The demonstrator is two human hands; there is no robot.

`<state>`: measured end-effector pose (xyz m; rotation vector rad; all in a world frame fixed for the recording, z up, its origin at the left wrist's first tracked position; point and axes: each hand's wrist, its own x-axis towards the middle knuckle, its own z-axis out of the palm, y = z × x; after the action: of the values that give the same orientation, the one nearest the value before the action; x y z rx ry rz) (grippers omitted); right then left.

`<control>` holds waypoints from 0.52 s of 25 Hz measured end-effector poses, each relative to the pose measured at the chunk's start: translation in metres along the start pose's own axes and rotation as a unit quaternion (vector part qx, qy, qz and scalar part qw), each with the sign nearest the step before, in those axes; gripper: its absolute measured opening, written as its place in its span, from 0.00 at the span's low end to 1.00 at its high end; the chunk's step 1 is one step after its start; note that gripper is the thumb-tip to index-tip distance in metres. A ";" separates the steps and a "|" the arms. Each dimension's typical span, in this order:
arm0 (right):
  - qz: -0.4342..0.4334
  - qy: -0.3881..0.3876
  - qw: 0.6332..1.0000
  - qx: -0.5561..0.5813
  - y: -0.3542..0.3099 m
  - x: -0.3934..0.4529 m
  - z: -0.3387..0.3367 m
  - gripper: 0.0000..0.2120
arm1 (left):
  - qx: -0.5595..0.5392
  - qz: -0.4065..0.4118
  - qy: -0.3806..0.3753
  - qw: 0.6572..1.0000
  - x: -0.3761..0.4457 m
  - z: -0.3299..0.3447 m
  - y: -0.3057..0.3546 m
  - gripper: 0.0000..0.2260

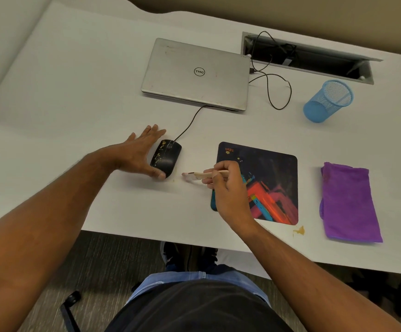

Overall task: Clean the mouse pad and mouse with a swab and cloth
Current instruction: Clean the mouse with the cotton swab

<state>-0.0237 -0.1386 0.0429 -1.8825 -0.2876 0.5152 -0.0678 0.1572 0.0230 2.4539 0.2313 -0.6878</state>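
the left hand (138, 154) lies at the left side of the black mouse (166, 158) near the middle of the frame, its fingers (154, 131) straight and loosely apart, the thumb touching the mouse's near end. the mouse is streaked with yellowish smears and its cable runs up toward the closed silver laptop (195, 73) at the top centre. the right hand (228, 185) has its fingers curled round a wooden-handled swab (201, 174), whose pale tip points left and sits low over the white tabletop (75, 104), between the mouse and the colourful mouse pad (273, 185). the hand covers the pad's left edge. a folded purple cloth (349, 204) lies to the right of the pad, apart from it. a blue mesh cup (328, 100) stands in the upper right.
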 end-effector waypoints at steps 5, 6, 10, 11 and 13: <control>0.077 0.045 0.993 0.079 0.001 0.010 -0.019 0.07 | -0.044 -0.019 0.135 0.990 0.015 0.004 0.033 0.41; 0.080 0.044 0.992 0.082 0.001 0.012 -0.024 0.07 | -0.040 -0.012 0.177 0.983 0.021 0.005 0.044 0.37; 0.077 0.054 0.994 0.055 0.001 0.024 -0.048 0.06 | 0.007 0.013 0.268 0.963 0.051 0.008 0.090 0.31; 0.079 0.071 0.993 0.051 0.000 0.029 -0.056 0.05 | 0.009 0.017 0.277 0.961 0.059 0.008 0.101 0.29; 0.082 0.109 0.989 0.056 0.001 0.038 -0.075 0.05 | 0.011 0.028 0.283 0.959 0.076 0.007 0.123 0.27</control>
<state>0.0458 -0.1840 0.0563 -1.8416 0.0397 0.4217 0.0314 0.0534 0.0376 2.6139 0.3694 0.0553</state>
